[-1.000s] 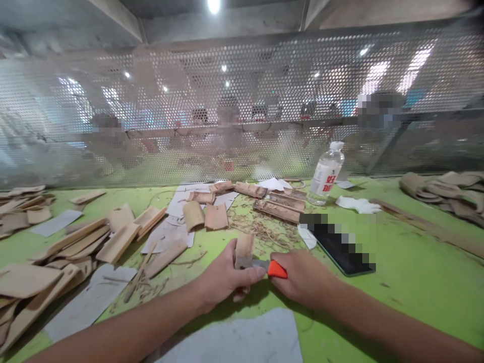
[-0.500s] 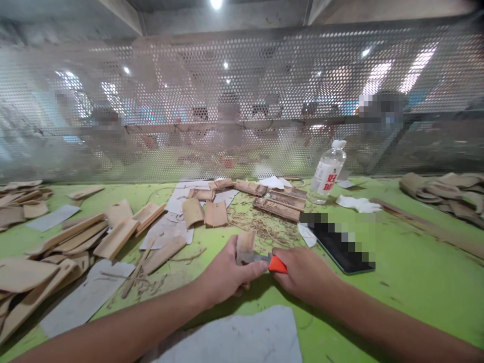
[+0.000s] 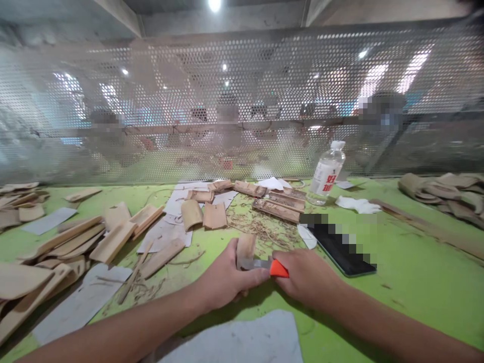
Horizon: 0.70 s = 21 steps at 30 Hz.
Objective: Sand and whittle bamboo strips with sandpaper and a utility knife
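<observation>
My left hand (image 3: 223, 280) is closed around a small curved bamboo piece (image 3: 246, 245), its upper end showing above the fingers. In my right hand (image 3: 304, 275) is a knife with an orange handle (image 3: 279, 268), the fingers wrapped round it. The knife's metal blade (image 3: 256, 263) lies across the bamboo piece, and my left thumb rests along the blade's near side. Beyond my hands, curved bamboo pieces (image 3: 215, 216) and brown shavings (image 3: 260, 227) are spread on the green table (image 3: 427, 297). The lower end of the held piece is hidden by my fingers.
Cut bamboo slats (image 3: 77, 242) are heaped at the left, and another pile (image 3: 446, 194) is at the far right. A plastic bottle (image 3: 325, 174) stands behind a dark phone-like slab (image 3: 346, 249). White paper (image 3: 242, 338) lies in front; a perforated metal screen (image 3: 212, 101) rises behind.
The blade shows more plainly across the bamboo piece, which has tilted slightly. Both hands keep their grips and nearly the same place; the view has shifted a little.
</observation>
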Available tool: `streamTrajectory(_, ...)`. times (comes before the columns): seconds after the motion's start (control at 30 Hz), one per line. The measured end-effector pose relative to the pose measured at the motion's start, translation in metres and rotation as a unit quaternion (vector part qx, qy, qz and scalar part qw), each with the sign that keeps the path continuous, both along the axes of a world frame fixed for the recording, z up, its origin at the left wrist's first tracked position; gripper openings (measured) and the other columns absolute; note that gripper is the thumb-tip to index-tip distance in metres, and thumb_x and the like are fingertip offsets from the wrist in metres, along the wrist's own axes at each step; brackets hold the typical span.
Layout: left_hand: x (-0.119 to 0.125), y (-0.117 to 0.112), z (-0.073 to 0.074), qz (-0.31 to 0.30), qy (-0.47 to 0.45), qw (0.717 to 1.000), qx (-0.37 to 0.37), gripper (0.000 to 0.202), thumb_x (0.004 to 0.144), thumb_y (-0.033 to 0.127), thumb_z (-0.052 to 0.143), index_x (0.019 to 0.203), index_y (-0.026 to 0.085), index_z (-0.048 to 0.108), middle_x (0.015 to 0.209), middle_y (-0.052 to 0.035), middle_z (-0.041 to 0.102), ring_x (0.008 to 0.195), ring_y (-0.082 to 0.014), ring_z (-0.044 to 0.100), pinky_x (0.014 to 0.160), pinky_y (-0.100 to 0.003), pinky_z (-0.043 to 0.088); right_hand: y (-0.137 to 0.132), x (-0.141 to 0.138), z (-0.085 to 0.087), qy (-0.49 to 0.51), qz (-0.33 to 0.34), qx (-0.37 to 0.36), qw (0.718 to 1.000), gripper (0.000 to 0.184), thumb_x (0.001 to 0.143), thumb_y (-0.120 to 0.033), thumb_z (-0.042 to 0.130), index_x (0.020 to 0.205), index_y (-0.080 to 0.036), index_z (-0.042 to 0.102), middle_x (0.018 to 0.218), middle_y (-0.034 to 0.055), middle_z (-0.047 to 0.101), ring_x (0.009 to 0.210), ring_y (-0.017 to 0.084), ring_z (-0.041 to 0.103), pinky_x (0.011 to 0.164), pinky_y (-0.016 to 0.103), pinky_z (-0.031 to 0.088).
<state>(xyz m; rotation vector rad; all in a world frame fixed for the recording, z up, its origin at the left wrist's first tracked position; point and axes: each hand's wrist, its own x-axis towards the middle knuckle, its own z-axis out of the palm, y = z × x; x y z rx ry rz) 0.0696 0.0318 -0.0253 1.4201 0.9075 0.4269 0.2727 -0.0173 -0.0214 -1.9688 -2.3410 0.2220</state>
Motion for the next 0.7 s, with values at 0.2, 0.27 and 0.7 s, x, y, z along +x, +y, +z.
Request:
streamTrajectory(0.2,0.001,-0.003,-0.001,0.02,0.021,0.999,0.037,0.053,0.082,0.043,0.081,0.111,0.022,0.042,0.063,0.0107,0.052,0.047,-0.0088,0.047,0.042,-0.019,0.038,-0.001,-0.001,-0.004,-0.009,-0.006,-0.002,1.0,0.012,0.086,-0.026,0.055,0.08,-0.019,0.062,0.07,0.0062,0.068,0.058,0.017,0.048,0.056,0.031,0.014)
streamTrajectory(0.27,0.001,-0.003,-0.002,0.022,0.028,0.999,0.03,0.051,0.083,0.044,0.08,0.11,0.021,0.043,0.063,0.0106,0.052,0.046,-0.0088,0.047,0.041,-0.019,0.037,-0.002,-0.002,-0.005,-0.011,-0.01,-0.003,1.0,0.012,0.087,-0.026,0.055,0.08,-0.019,0.062,0.071,0.0062,0.068,0.059,0.017,0.048,0.056,0.031,0.014)
streamTrajectory(0.7,0.004,-0.006,-0.006,0.063,0.023,0.997,0.021,0.063,0.08,0.06,0.081,0.116,0.018,0.051,0.056,0.0093,0.053,0.037,-0.0081,0.044,0.034,-0.019,0.032,0.01,0.009,0.004,0.01,-0.09,0.021,0.996,0.016,0.092,-0.028,0.052,0.077,-0.022,0.055,0.064,0.0017,0.055,0.059,0.017,0.042,0.057,0.03,0.018)
